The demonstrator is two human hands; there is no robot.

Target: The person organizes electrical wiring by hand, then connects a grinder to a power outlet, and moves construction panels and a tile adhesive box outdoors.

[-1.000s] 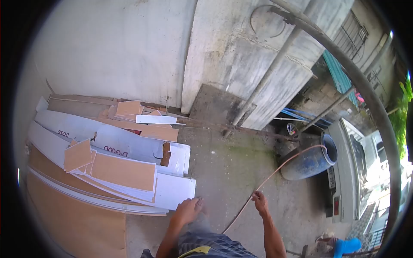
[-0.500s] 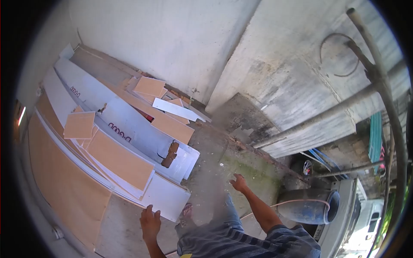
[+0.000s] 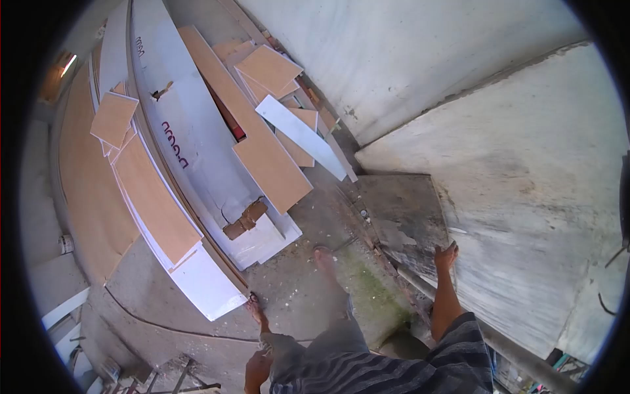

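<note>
right hand: right hand [image 3: 446,255] at 4 o'clock of frame, arm out straight. Fingers slightly spread and pointing up, tips on the right edge of the grey slab [image 3: 394,210]. Looks like a brace or steadying touch, not a grasp.
left hand: left hand [image 3: 257,371] at 7 o'clock, low by the thigh and cut by the frame edge. Can't tell finger state. It holds nothing visible.
slab location: just right of centre, in the corner where the wall [image 3: 525,197] meets the floor [image 3: 302,295].
slab placement: judged to be leaning on the wall, probably parked there to keep the floor free.
slab axis: foot edge runs along the wall base, roughly 11 to 5 o'clock. The stained face looks out toward the person.
panel stack: white panel [image 3: 210,177] and tan board [image 3: 272,167] lie flat at 10–12 o'clock. Their long axes also run about 11 to 5 o'clock, near-parallel and overlapped, like offcuts stacked against the far wall.
gap: the stack lies well apart from the right hand, and its near end is close to the feet.
</note>
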